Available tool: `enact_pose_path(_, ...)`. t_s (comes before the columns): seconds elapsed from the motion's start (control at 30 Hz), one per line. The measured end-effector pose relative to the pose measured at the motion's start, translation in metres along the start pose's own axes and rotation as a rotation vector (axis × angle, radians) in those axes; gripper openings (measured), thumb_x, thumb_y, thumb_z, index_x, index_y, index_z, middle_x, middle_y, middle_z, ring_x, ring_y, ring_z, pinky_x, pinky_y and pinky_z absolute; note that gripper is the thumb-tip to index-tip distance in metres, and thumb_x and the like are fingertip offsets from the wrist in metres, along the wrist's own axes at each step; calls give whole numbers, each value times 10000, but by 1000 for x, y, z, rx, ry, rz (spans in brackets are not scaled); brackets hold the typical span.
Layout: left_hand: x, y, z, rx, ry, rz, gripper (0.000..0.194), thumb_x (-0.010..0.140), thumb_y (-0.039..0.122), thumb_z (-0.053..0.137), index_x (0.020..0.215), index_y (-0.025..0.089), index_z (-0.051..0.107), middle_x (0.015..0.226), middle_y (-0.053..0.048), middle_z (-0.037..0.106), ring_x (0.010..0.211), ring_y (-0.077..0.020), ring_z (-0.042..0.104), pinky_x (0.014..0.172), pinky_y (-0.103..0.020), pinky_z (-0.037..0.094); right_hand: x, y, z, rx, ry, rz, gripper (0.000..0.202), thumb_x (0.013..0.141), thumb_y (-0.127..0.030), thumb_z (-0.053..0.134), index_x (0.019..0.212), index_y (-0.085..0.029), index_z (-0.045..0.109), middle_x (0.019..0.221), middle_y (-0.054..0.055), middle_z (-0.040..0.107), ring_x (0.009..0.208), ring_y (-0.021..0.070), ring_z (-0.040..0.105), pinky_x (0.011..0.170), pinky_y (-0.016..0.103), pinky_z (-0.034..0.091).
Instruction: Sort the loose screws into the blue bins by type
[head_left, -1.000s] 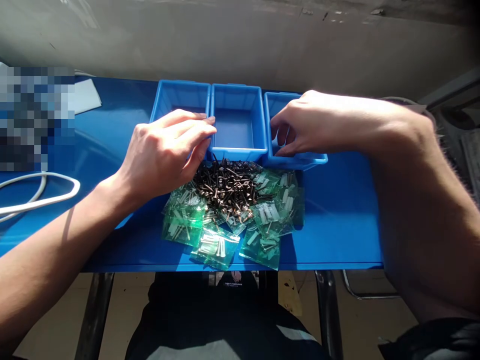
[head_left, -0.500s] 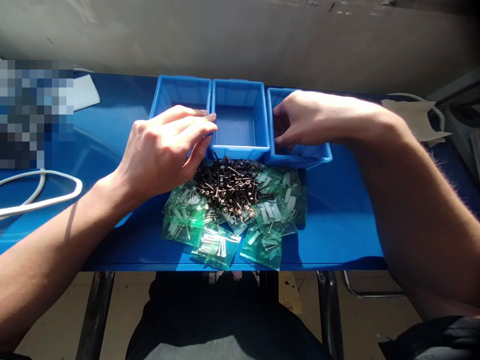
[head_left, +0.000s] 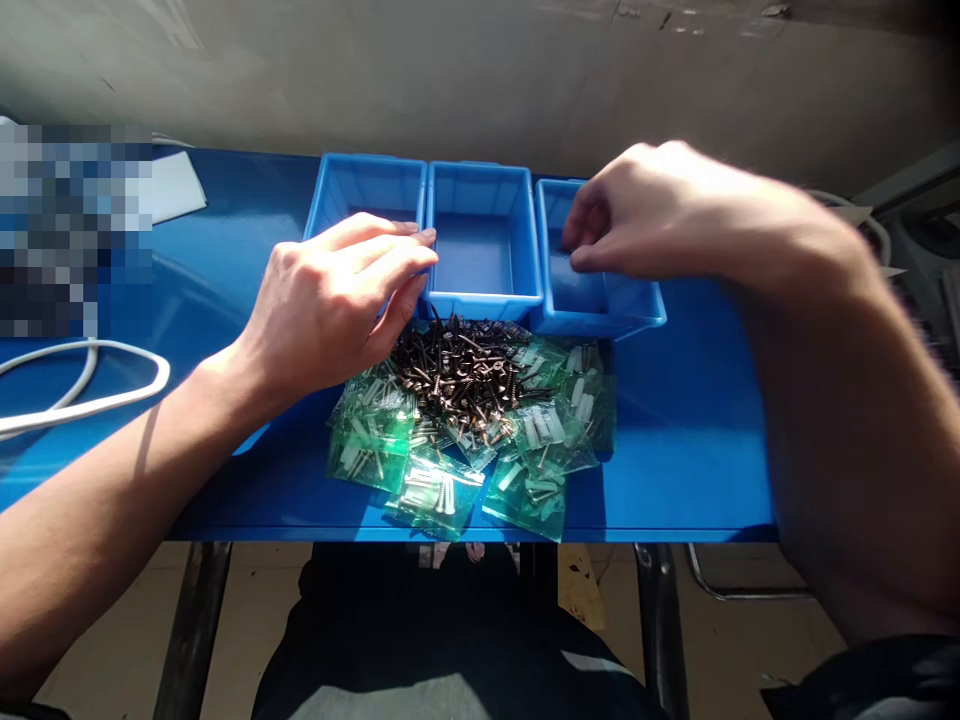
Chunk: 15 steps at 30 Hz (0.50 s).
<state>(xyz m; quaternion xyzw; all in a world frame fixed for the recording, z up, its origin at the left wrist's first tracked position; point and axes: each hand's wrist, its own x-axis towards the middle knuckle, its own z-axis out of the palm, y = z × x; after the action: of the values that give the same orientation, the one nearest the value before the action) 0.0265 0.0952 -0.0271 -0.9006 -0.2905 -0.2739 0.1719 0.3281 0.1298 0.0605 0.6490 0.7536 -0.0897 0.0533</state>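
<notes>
Three blue bins stand side by side: the left bin (head_left: pixel 373 172), the middle bin (head_left: pixel 484 250) and the right bin (head_left: pixel 574 318). My left hand (head_left: pixel 345 300) rests over the left bin's near edge, fingers apart and holding nothing, with fingertips at the wall by the middle bin. Above the right bin is my right hand (head_left: pixel 637 215), its thumb and fingers curled close together; what they hold, if anything, cannot be made out. A heap of dark screws (head_left: pixel 465 375) lies in front of the bins on green-backed clear packets (head_left: pixel 435 495) containing screws and white plugs.
The blue table (head_left: pixel 690 430) has its front edge close to my lap. A white cable (head_left: pixel 90 345) loops at the left, near a white paper (head_left: pixel 176 188) and a pixelated area. Behind the table rises a grey wall (head_left: pixel 450 80).
My right hand has risen from inside the right bin and shifted slightly right, uncovering more of its inside. My left hand has kept its place on the bins.
</notes>
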Motion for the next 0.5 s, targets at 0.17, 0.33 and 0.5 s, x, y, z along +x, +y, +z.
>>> enact_pose_path(0.17, 0, 1, 0, -4, 7, -2, 186, 1163, 201, 599, 1325, 160, 683, 1331, -74, 834, 1252, -317, 833, 880, -465, 778, -25, -8, -18, 90, 75, -343, 168, 859, -228, 862, 900, -391, 845, 934, -51, 840, 813, 213, 787, 635, 369, 601)
enact_pose_path(0.33, -1, 1, 1, 7, -18, -23, 206, 1188, 240, 550, 1339, 182, 678, 1346, -51, 828, 1273, -292, 826, 910, -452, 773, -32, -11, -18, 64, -49, -544, 91, 924, -364, 885, 991, -424, 875, 910, -87, 836, 773, 174, 768, 635, 325, 604)
enact_pose_path(0.5, -1, 0, 0, 11, -26, -17, 209, 1181, 236, 562, 1341, 184, 687, 1367, -47, 824, 1277, -283, 821, 923, -450, 771, -14, 24, -18, -38, 125, -355, 200, 848, -356, 983, 1017, -391, 881, 902, -20, 827, 783, 245, 755, 722, 433, 631)
